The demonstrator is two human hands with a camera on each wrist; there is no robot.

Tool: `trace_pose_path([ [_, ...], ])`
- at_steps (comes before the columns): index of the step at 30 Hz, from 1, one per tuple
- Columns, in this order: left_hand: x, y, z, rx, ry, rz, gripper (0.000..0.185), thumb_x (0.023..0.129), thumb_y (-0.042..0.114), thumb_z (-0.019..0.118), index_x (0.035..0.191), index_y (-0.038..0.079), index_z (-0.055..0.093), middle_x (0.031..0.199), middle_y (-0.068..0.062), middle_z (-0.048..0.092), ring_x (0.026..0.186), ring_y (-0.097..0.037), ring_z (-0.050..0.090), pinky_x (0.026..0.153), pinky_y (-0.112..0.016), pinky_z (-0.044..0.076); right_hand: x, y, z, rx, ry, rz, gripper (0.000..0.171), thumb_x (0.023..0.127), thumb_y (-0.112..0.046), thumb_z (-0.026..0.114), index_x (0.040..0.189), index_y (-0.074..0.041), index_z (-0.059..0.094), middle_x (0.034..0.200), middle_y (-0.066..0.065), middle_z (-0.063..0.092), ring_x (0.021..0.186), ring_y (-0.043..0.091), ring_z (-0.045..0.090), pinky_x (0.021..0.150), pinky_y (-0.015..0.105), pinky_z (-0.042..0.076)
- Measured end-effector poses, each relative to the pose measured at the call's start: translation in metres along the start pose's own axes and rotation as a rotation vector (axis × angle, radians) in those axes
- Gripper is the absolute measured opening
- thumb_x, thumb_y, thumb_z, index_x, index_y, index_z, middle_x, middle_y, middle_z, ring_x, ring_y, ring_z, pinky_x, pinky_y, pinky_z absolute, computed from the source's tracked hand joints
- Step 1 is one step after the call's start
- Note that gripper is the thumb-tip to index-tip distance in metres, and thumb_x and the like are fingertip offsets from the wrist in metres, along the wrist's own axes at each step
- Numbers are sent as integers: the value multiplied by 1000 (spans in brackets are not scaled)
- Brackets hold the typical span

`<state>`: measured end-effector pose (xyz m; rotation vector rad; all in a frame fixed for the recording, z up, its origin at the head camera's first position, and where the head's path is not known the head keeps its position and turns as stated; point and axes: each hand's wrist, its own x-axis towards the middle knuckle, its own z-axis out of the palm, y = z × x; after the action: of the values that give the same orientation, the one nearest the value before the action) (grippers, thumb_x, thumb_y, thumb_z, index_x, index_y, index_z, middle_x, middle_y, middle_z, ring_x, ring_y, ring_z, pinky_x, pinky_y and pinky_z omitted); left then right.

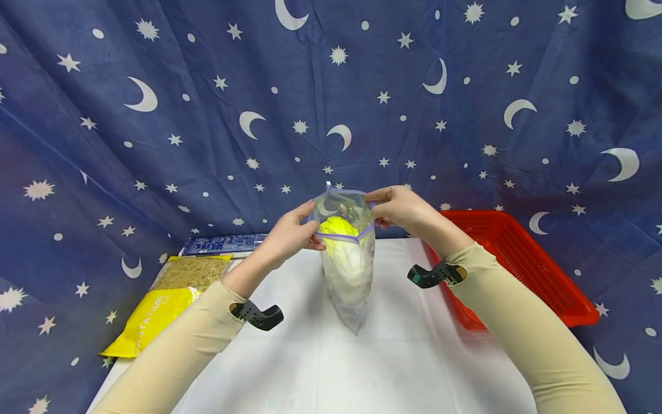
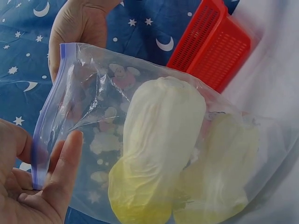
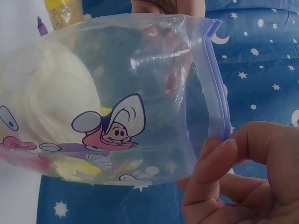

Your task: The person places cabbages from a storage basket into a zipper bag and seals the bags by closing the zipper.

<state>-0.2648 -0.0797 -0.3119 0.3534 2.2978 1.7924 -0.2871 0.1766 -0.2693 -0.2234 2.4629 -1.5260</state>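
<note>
A clear zip bag (image 1: 347,270) with a purple seal strip and cartoon prints hangs upright over the white table (image 1: 403,368). Pale yellow-white cabbage (image 1: 345,259) fills it. My left hand (image 1: 296,233) pinches the left end of the bag's mouth, my right hand (image 1: 394,207) pinches the right end, and the mouth stands open between them. In the left wrist view the cabbage (image 2: 159,154) shows through the bag (image 2: 93,116), with my left hand (image 2: 37,186) on the purple strip. In the right wrist view my right hand (image 3: 233,172) pinches the strip of the bag (image 3: 140,93).
A red plastic basket (image 1: 522,264) stands at the table's right edge. A yellow pasta packet (image 1: 165,299) and a blue box (image 1: 222,244) lie at the far left. A blue star-and-moon cloth (image 1: 155,115) hangs behind and around the table.
</note>
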Motion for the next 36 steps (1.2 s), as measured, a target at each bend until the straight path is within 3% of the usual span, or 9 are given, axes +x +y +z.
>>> trace_pose_path([
  [11, 0, -13, 7, 17, -49, -28, 74, 97, 4, 49, 164, 11, 20, 167, -7, 24, 77, -20, 66, 84, -40, 63, 0, 15, 9, 16, -91, 1, 65, 89, -2, 67, 151, -1, 49, 145, 20, 53, 88, 32, 60, 77, 32, 59],
  [20, 1, -13, 11, -40, -33, -21, 76, 96, 3, 50, 164, 7, 17, 168, -9, 22, 78, -19, 65, 84, -40, 63, -3, 21, 10, 16, -52, -31, 66, 89, -6, 69, 152, -7, 49, 147, 15, 50, 86, 28, 62, 84, 38, 61],
  [27, 3, -16, 12, -96, -7, -32, 78, 95, 1, 52, 164, 8, 16, 167, -13, 23, 80, -18, 66, 83, -34, 63, -7, 25, 12, 105, -34, -73, 67, 93, -6, 69, 155, -6, 43, 151, 16, 47, 84, 29, 63, 85, 38, 61],
  [36, 0, -19, 11, -93, -6, -14, 77, 97, 3, 52, 164, 10, 17, 169, -9, 19, 81, -19, 66, 85, -35, 63, -27, 42, 29, 127, 11, -183, 71, 98, -23, 69, 159, -10, 35, 155, 15, 43, 113, 33, 64, 83, 39, 63],
])
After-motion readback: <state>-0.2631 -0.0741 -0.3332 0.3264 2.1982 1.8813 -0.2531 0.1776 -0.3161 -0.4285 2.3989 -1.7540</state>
